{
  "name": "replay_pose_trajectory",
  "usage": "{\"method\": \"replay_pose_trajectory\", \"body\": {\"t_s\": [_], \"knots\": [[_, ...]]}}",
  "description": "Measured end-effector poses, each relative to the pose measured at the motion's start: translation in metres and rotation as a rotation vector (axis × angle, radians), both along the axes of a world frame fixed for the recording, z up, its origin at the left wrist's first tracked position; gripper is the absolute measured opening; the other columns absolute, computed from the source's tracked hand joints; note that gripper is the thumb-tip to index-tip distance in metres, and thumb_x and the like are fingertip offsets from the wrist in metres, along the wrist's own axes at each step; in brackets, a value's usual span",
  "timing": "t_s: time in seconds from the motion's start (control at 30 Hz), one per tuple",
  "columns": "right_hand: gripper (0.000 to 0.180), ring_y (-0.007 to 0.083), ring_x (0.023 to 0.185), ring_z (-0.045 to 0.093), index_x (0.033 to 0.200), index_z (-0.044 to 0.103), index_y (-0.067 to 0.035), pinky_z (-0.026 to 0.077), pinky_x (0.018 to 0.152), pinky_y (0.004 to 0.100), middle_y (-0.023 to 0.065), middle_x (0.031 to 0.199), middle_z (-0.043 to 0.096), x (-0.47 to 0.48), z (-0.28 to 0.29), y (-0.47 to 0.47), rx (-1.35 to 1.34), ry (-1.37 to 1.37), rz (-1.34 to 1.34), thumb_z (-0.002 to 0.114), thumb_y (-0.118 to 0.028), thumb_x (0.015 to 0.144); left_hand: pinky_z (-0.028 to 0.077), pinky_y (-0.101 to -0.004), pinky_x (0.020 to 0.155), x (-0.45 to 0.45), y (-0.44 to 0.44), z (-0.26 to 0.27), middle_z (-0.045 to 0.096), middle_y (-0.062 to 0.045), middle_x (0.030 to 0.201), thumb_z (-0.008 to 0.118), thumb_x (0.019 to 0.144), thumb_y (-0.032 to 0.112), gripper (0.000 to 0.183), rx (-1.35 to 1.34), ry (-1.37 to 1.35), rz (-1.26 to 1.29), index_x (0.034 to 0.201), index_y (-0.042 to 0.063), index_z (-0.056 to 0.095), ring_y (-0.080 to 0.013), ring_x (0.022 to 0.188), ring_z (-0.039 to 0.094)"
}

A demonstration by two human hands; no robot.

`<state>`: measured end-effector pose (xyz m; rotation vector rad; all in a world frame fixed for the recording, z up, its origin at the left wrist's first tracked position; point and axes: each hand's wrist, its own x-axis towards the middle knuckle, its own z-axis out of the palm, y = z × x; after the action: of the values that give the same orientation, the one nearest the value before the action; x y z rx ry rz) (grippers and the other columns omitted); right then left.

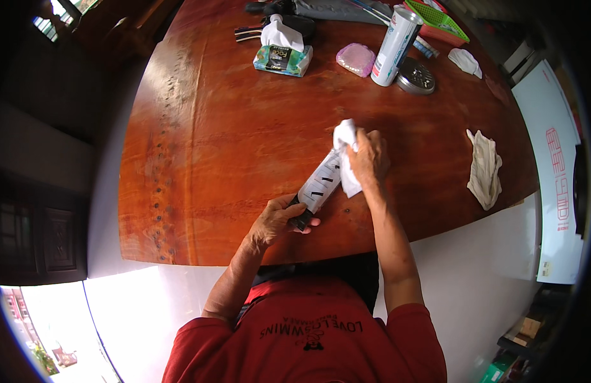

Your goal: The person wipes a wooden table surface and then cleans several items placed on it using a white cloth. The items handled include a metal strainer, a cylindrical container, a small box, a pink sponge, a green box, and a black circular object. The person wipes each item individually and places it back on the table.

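My left hand [278, 218] grips the black end of a narrow, flat, pale strip [319, 186] with short dark marks along its face. The strip slants up and to the right above the wooden table [238, 153]. At its far end, my right hand [371, 155] holds a crumpled white tissue [345, 136] against it. Tissue and fingers hide that end, so what the strip is exactly cannot be told.
Toward the back are a tissue pack [282, 60], a pink pouch [356, 59], a tall cylindrical tube [395, 45], a round metal tin [416, 76] and a green basket [441, 21]. A cream cloth [485, 170] lies at the right, near a white box [549, 177].
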<state>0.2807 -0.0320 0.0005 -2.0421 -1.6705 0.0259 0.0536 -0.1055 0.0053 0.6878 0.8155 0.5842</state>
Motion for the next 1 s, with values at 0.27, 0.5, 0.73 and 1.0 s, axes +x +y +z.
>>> {"method": "replay_pose_trajectory", "body": {"t_s": [0.27, 0.5, 0.73, 1.0], "knots": [[0.037, 0.0321, 0.091, 0.053, 0.107, 0.061, -0.007, 0.046, 0.077, 0.0435, 0.0131, 0.096, 0.055, 0.008, 0.021, -0.017, 0.429, 0.152, 0.144, 0.07, -0.016, 0.073, 0.058, -0.0334, 0.07, 0.003, -0.001, -0.002, 0.064, -0.015, 0.105, 0.051, 0.095, 0.014, 0.031, 0.025, 0.017, 0.039, 0.119, -0.005, 0.053, -0.0224, 0.089, 0.067], [0.034, 0.0265, 0.09, 0.052, 0.097, 0.066, -0.009, 0.045, 0.076, 0.0402, 0.007, 0.101, 0.053, -0.063, 0.017, -0.064, 0.232, 0.017, 0.699, 0.074, -0.011, 0.064, 0.058, -0.0312, 0.07, 0.002, -0.003, 0.0, 0.065, -0.012, 0.103, 0.051, 0.095, 0.018, 0.031, 0.095, 0.141, 0.032, 0.119, -0.002, 0.054, -0.0202, 0.087, 0.068], [0.029, 0.0227, 0.087, 0.054, 0.095, 0.064, -0.01, 0.052, 0.065, 0.0369, 0.0056, 0.093, 0.054, -0.04, -0.019, 0.003, 0.149, -0.111, 0.404, 0.077, -0.014, 0.069, 0.059, -0.0298, 0.067, 0.004, -0.001, 0.001, 0.063, -0.013, 0.102, 0.048, 0.095, 0.013, 0.034, 0.004, 0.023, 0.038, 0.124, -0.005, 0.05, -0.0201, 0.084, 0.068], [0.034, 0.033, 0.098, 0.053, 0.108, 0.058, -0.016, 0.047, 0.081, 0.0453, 0.0113, 0.104, 0.055, 0.035, -0.023, 0.042, 0.256, 0.028, -0.069, 0.069, -0.019, 0.076, 0.058, -0.0326, 0.071, 0.003, -0.001, -0.003, 0.063, -0.014, 0.106, 0.049, 0.096, 0.016, 0.035, 0.057, 0.003, 0.029, 0.124, -0.004, 0.05, -0.0222, 0.09, 0.067]]}}
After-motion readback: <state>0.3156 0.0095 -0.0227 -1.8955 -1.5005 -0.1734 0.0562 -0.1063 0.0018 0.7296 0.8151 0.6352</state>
